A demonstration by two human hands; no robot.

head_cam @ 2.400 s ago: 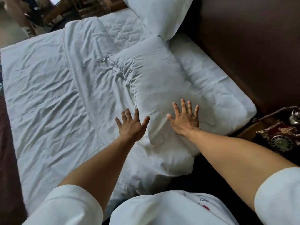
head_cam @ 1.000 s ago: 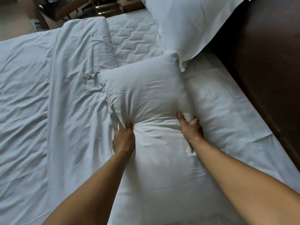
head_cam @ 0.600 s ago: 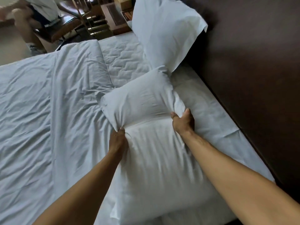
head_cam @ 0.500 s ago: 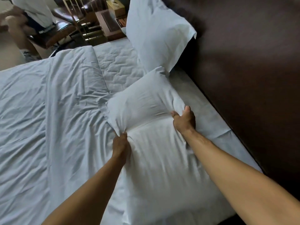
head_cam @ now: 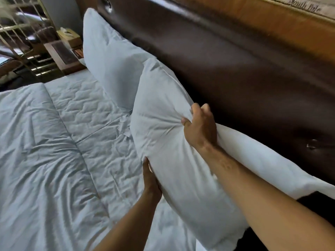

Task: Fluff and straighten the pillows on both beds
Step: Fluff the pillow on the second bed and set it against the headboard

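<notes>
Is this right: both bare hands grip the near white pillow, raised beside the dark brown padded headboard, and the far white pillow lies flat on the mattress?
Not quite. The head view shows the far white pillow propped upright against the dark brown padded headboard, not flat. The rest holds: left hand and right hand grip the near white pillow.

1. Held pillow (head_cam: 168, 124): plain white.
2. Second pillow (head_cam: 108, 57): plain white.
3. Bed sheet (head_cam: 45, 151): white; exposed mattress pad (head_cam: 81, 105) white, stitched quilting pattern.
4. Headboard (head_cam: 244, 69): dark brown, apparently leather; upper trim (head_cam: 272, 17) orange-brown wood.
</notes>
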